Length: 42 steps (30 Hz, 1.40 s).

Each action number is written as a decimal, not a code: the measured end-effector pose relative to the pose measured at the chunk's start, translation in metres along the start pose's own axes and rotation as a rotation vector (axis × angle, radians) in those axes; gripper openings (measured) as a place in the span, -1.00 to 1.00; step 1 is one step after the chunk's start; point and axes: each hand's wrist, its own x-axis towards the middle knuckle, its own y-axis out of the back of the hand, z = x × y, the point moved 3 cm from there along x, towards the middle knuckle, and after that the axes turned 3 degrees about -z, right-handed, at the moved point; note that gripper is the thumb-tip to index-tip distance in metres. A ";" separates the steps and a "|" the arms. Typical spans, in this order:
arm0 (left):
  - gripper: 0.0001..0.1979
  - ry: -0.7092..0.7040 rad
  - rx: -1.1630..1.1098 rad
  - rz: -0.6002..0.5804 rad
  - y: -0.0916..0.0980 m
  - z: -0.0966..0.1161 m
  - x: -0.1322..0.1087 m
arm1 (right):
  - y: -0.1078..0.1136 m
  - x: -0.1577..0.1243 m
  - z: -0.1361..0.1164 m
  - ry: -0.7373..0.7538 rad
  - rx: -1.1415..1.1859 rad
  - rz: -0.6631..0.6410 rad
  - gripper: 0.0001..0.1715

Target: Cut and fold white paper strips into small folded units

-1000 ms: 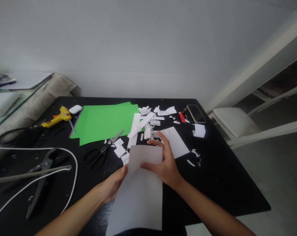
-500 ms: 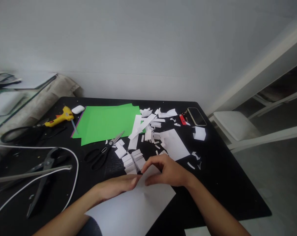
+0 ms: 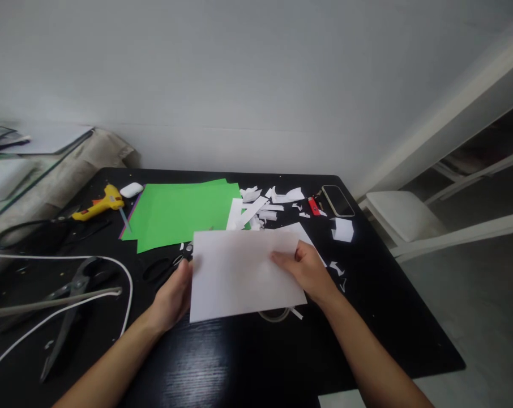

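Observation:
A white sheet of paper point(image 3: 243, 277) is raised above the black table, its broad face toward me. My right hand point(image 3: 311, 272) pinches its right edge, thumb on the front and fingers mostly behind. At the left edge, my left hand point(image 3: 171, 300) closes on the sheet, with its fingertips hidden. Black-handled scissors point(image 3: 158, 269) lie just beyond my left hand, partly covered by the sheet. White paper scraps point(image 3: 252, 212) are scattered behind it. Below its lower edge shows part of a round, clear-looking rim point(image 3: 276, 316) that I cannot identify.
Green sheets point(image 3: 182, 212) lie at the back of the table point(image 3: 248, 368). A yellow glue gun point(image 3: 99, 204), pliers-like tool point(image 3: 72, 311) and white cable point(image 3: 129, 277) occupy the left. On the right are a phone point(image 3: 338, 201), a red lighter point(image 3: 313, 206) and a folded white paper piece point(image 3: 343, 229).
The white sheet has been lifted from near the table's front edge and turned toward me. My hands have moved apart to its two sides. Scissors blades beside my hands are now hidden.

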 end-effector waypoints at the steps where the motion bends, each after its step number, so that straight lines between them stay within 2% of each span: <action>1: -0.31 -0.064 0.068 0.054 -0.001 0.003 0.001 | 0.001 0.001 0.000 0.008 0.004 0.029 -0.49; 5: -0.48 -0.150 0.261 0.152 -0.010 0.011 0.004 | 0.000 0.000 0.002 0.023 0.055 0.003 -0.50; 12: -0.75 -0.181 0.201 0.201 -0.007 0.020 0.006 | 0.002 -0.001 0.001 -0.018 0.089 -0.128 -0.59; 18: -0.79 -0.113 0.234 0.222 -0.003 0.022 0.008 | -0.003 -0.003 0.001 -0.061 0.056 -0.149 -0.52; 21: -0.89 -0.116 0.260 0.198 -0.001 0.025 0.008 | 0.000 -0.002 0.000 -0.033 0.059 -0.213 -0.63; 23: -0.91 -0.111 0.254 0.173 0.002 0.026 0.009 | 0.003 -0.003 -0.002 0.014 0.133 -0.370 -0.56; 26: -0.94 -0.096 0.258 0.072 0.005 0.025 0.009 | 0.000 -0.010 -0.005 0.034 0.318 -0.815 0.02; 27: -0.93 -0.085 0.269 0.010 0.004 0.024 0.009 | -0.002 -0.012 -0.005 0.003 0.372 -0.914 0.15; 28: -0.90 -0.069 0.284 -0.063 0.003 0.022 0.009 | -0.006 -0.014 -0.003 -0.044 0.416 -0.959 0.21; 30: -0.84 -0.029 0.324 -0.221 -0.003 0.018 0.007 | -0.017 -0.015 0.004 -0.170 0.465 -0.948 0.17; 32: -0.80 -0.006 0.376 -0.350 -0.009 0.013 0.004 | -0.032 -0.016 0.015 -0.255 0.418 -0.893 -0.03; 33: -0.80 -0.002 0.406 -0.396 -0.013 0.010 0.002 | -0.039 -0.017 0.021 -0.285 0.364 -0.866 -0.17; 35: -0.80 -0.005 0.466 -0.448 -0.017 0.006 0.000 | -0.050 -0.018 0.030 -0.306 0.246 -0.835 -0.22; 38: -0.81 -0.029 0.528 -0.388 -0.016 0.003 0.001 | -0.056 -0.019 0.035 -0.347 0.231 -0.781 -0.18; 42: -0.63 -0.087 0.425 -0.120 -0.008 0.004 0.006 | -0.050 -0.017 0.028 -0.288 0.274 -0.622 -0.31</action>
